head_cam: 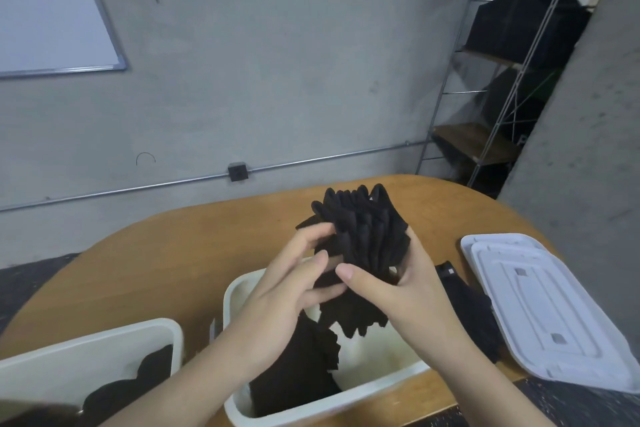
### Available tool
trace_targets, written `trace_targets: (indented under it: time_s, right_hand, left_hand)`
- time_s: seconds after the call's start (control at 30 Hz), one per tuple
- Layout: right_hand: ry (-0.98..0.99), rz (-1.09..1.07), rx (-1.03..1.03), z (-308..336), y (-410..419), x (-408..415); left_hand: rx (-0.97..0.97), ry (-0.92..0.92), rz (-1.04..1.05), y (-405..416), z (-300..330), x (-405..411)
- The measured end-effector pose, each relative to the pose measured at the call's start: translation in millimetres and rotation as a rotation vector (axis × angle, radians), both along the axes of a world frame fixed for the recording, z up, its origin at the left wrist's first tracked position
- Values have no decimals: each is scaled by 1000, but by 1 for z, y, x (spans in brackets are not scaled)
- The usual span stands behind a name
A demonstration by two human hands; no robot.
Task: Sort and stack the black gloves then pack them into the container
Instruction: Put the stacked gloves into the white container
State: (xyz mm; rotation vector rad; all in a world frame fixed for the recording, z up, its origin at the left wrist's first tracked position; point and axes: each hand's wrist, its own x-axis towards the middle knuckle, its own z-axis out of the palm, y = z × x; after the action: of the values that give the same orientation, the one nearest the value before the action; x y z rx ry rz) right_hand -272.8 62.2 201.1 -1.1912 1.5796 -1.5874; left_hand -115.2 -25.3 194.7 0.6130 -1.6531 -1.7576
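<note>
I hold the glove stack (360,246) above the near container (381,380).
My right hand (398,291) grips it, left hand (294,284) pinches loosely; gloves could slip out, missing it.

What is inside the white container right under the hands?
The white container holds a pile of black gloves on its left side, with bare white floor to the right. Its far end is covered by both hands and the held glove stack.

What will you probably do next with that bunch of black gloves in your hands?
Probably lower the stack of gloves into the white container right below. Both the left hand and right hand grip it above the opening, where more gloves already lie at one end beside bare space.
</note>
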Motion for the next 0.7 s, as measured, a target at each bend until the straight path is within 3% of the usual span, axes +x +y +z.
trace_targets:
  time_s: [0.23, 0.4, 0.5, 0.6, 0.7]
  right_hand:
    - [-19, -124, -24, -8, 3, -9]
    - [-11, -86, -19, -10, 5, -19]
    - [-67, 12, 26, -10, 5, -24]
    - [-125, 141, 117, -12, 2, -30]
    - [-192, 258, 182, -17, -1, -39]
  left_hand:
    - [-120, -137, -108, 9, 3, 5]
    - [-587, -380, -40, 2, 5, 14]
    - [-744, -392, 115, -6, 7, 12]
    - [-754, -407, 127, -20, 18, 6]
    - [-619, -523, -178, -41, 31, -4]
